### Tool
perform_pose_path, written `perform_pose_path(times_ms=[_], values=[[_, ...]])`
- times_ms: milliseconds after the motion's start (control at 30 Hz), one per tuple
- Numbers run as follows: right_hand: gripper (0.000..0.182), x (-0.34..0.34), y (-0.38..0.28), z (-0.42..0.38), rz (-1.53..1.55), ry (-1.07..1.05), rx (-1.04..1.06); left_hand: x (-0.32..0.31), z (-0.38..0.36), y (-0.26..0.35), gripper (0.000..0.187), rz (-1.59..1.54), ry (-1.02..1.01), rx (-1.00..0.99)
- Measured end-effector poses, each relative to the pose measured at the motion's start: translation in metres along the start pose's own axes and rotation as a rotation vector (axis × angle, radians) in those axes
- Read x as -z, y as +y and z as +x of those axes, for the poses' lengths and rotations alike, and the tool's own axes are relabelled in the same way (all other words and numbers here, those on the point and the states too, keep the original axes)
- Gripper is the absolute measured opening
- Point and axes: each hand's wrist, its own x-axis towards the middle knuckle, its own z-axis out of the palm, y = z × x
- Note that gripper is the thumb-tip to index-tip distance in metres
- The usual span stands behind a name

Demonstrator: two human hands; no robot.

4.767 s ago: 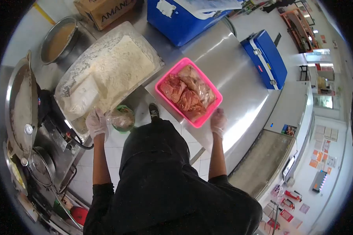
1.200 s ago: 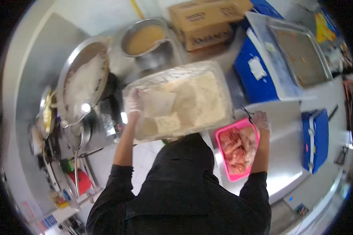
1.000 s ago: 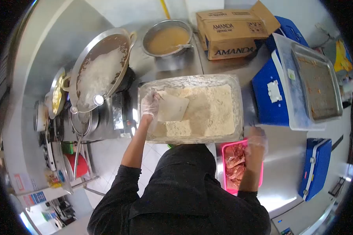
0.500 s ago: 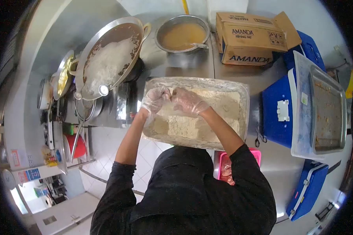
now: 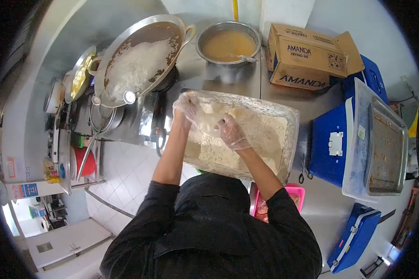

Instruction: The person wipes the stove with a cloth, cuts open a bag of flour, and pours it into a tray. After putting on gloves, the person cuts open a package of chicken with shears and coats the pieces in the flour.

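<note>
Both hands wear clear plastic gloves and are over a rectangular tub (image 5: 291, 139) of pale flour. My left hand (image 5: 187, 104) is at the tub's upper left corner, its fingers curled; what it holds, if anything, is hidden. My right hand (image 5: 233, 132) is lower and further right, above the flour (image 5: 260, 135), with its fingers pinched together. A pale, flour-coated piece (image 5: 208, 124) seems to stretch between the two hands, but its outline blends with the flour.
A wide wok (image 5: 139, 65) of foaming oil stands at the upper left. Behind the tub are a metal bowl (image 5: 228, 44) of cloudy liquid and a cardboard box (image 5: 307, 58). Blue coolers (image 5: 333, 130), scissors (image 5: 305, 169) and a pink container (image 5: 300, 193) lie to the right.
My hands, close together before, are now further apart. My right hand has moved right and down relative to my left. The view has shifted slightly.
</note>
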Motion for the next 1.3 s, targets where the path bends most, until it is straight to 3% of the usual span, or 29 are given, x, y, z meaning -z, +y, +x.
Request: perform_pose_path(times_ms=[100,167,200,267,333,367,433,467,567,600,700,767,833,933,1000,1033,1100,1133,1200,1267,1300], values=[[0.013,-0.006,0.008,-0.005,-0.131,0.099,0.099,0.015,-0.003,-0.01,0.012,-0.091,-0.068,-0.071],[0.012,0.013,-0.014,-0.002,-0.305,0.117,0.182,0.0,-0.033,-0.014,0.015,0.132,-0.229,-0.149],[0.011,0.02,-0.027,0.001,-0.32,0.114,0.174,-0.009,-0.055,-0.015,0.017,0.244,-0.302,-0.189],[0.011,0.021,-0.053,0.008,-0.35,0.107,0.163,-0.03,-0.094,-0.024,0.022,0.275,-0.256,-0.203],[0.014,-0.001,-0.066,0.01,-0.361,0.042,0.01,-0.036,-0.094,-0.021,0.031,0.445,-0.322,-0.313],[0.016,-0.009,-0.069,0.011,-0.367,0.008,-0.066,-0.037,-0.087,-0.023,0.033,0.555,-0.177,-0.271],[0.018,-0.019,-0.057,0.014,-0.348,-0.007,0.016,-0.062,-0.091,-0.025,0.036,0.761,0.12,-0.181],[0.019,-0.028,-0.042,0.016,-0.307,-0.045,0.03,-0.053,-0.079,-0.029,0.037,1.01,0.116,-0.325],[0.021,-0.023,-0.027,0.016,-0.34,-0.116,0.042,-0.047,-0.047,-0.024,0.039,0.768,0.339,-0.413],[0.021,-0.019,-0.027,0.02,-0.379,-0.124,0.046,-0.022,-0.028,-0.031,0.034,0.342,0.146,-0.379],[0.019,-0.026,-0.015,0.013,-0.352,-0.049,0.052,-0.021,-0.025,-0.042,0.028,0.441,0.336,-0.439],[0.02,-0.038,-0.003,0.001,-0.288,-0.078,0.008,0.05,0.03,-0.062,0.021,0.232,0.093,-0.362],[0.022,-0.034,-0.001,0.005,-0.222,-0.054,-0.004,0.047,0.028,-0.071,0.018,0.172,-0.064,-0.266],[0.026,-0.026,-0.009,-0.002,-0.147,-0.06,-0.058,-0.006,-0.032,-0.073,0.017,0.472,0.005,-0.373],[0.029,-0.026,-0.021,-0.004,-0.152,-0.143,-0.188,-0.044,-0.037,-0.02,0.021,1.171,0.115,-0.684],[0.028,-0.031,-0.017,-0.016,-0.179,-0.088,-0.136,-0.061,-0.04,0.014,0.023,1.578,0.242,-0.835],[0.025,-0.039,0.006,-0.04,-0.253,0.01,-0.006,-0.068,-0.039,0.032,0.028,1.821,0.274,-0.92],[0.021,-0.035,-0.005,-0.032,-0.324,0.238,0.264,-0.058,-0.032,0.021,0.031,1.754,0.191,-0.905],[0.019,-0.023,-0.029,-0.023,-0.287,0.063,0.095,-0.02,0.002,0.0,0.031,0.983,-0.177,-0.539],[0.016,-0.016,-0.031,-0.014,-0.244,0.007,0.028,-0.05,-0.054,-0.01,0.032,0.906,0.011,-0.25],[0.015,-0.013,-0.03,-0.016,-0.213,0.019,0.038,-0.042,-0.063,-0.012,0.032,0.857,-0.061,-0.3]])
